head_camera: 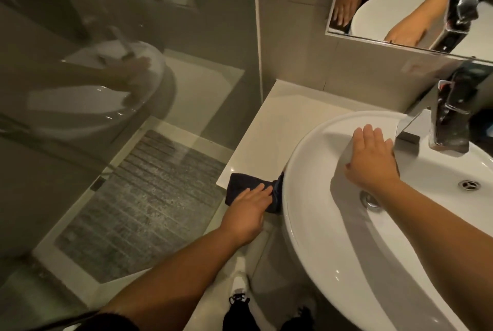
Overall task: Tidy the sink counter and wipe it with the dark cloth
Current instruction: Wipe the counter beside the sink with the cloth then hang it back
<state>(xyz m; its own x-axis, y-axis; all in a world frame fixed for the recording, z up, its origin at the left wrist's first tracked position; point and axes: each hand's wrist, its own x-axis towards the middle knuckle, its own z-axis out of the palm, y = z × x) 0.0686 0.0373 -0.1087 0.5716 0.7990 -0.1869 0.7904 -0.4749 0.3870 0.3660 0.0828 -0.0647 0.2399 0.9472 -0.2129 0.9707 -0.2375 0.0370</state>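
The dark cloth (pixel 240 187) lies on the front corner of the pale sink counter (pixel 277 128), partly tucked under the rim of the white basin (pixel 306 224). My left hand (pixel 249 209) presses flat on the cloth with its fingers stretched over it. My right hand (pixel 372 160) rests palm down inside the basin on its far wall, just in front of the chrome tap (pixel 437 122), holding nothing. Part of the cloth is hidden beneath the basin edge.
A glass shower screen (pixel 128 96) stands to the left of the counter, with a dark floor mat (pixel 144 205) behind it. A mirror (pixel 410 5) hangs above the tap. The basin drain (pixel 369 200) lies near my right forearm. My shoe (pixel 238 288) shows on the floor below.
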